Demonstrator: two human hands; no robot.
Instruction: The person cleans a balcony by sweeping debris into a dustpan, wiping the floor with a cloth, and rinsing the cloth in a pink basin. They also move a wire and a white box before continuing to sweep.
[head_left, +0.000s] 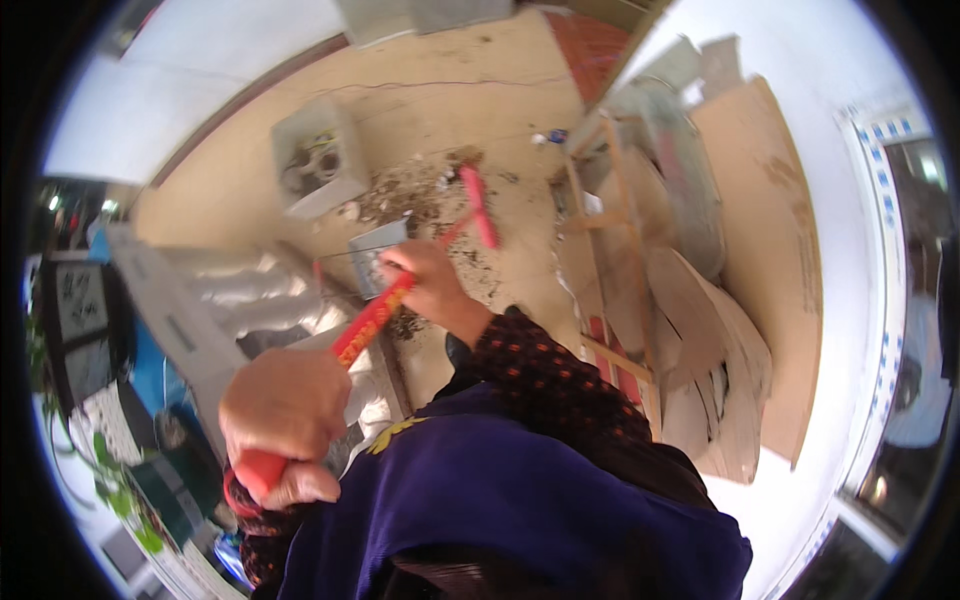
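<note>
Both my hands are wrapped around the red handle (373, 321) of a broom, which bears yellow writing. My left hand (289, 409) grips it near the top end, close to my body. Farther down the handle is my right hand (431, 281), also closed around it. The pink-red broom head (478, 206) rests on the tan floor, at the right side of scattered dark dirt and debris (405, 191). Just beyond my right hand lies a grey dustpan (367, 244), partly hidden by that hand.
A pale square bin (349, 161) with things inside stands beyond the dirt. On the right, a wooden frame (626, 217) and flattened cardboard (757, 270) lean near the white wall. A silvery wrapped object (247, 281) is at left. Small litter (556, 136) lies farther off.
</note>
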